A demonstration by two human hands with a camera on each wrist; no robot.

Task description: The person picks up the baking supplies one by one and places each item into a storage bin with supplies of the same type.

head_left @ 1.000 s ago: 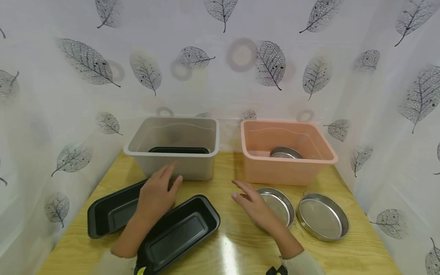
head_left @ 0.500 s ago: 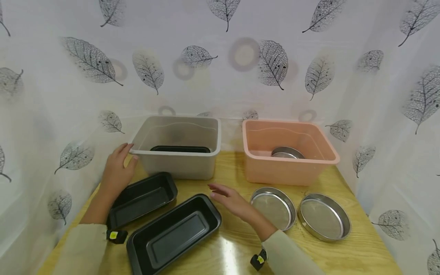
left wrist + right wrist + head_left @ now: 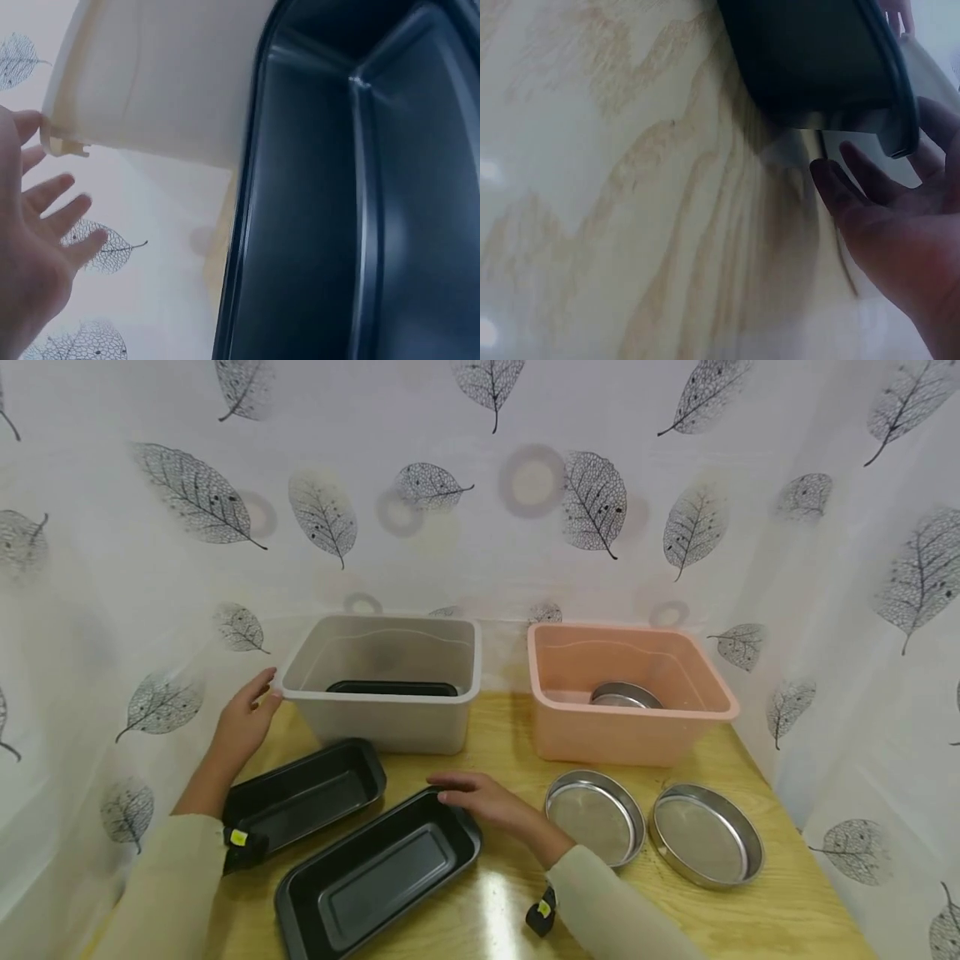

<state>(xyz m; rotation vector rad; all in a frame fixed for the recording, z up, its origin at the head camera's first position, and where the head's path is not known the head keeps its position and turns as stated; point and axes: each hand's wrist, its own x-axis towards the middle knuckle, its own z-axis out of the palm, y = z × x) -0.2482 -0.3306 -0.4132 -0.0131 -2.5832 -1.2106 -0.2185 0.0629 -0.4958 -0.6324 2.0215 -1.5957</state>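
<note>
My left hand [image 3: 243, 718] is at the left front corner of the grey plastic bin [image 3: 382, 724]. In the left wrist view its thumb meets the bin's rim and the other fingers spread below. Under that forearm lies a black loaf pan [image 3: 322, 802], slanted on the table. My right hand [image 3: 487, 800] is at the far corner of a second black loaf pan [image 3: 386, 877], in front of the first. The right wrist view has the thumb at this pan's rim [image 3: 901, 90], with loosely bent fingers below, apart from its wall.
Another black pan [image 3: 392, 688] is inside the grey bin. Right of it stands a pink bin [image 3: 607, 739] holding a round metal pan [image 3: 626, 696]. Two more round metal pans, a left one [image 3: 596, 818] and a right one [image 3: 708, 835], lie on the wooden table [image 3: 765, 918].
My left hand has moved left from in front of the grey bin to its left corner. My right hand has moved left from beside a round pan to the front loaf pan's far corner.
</note>
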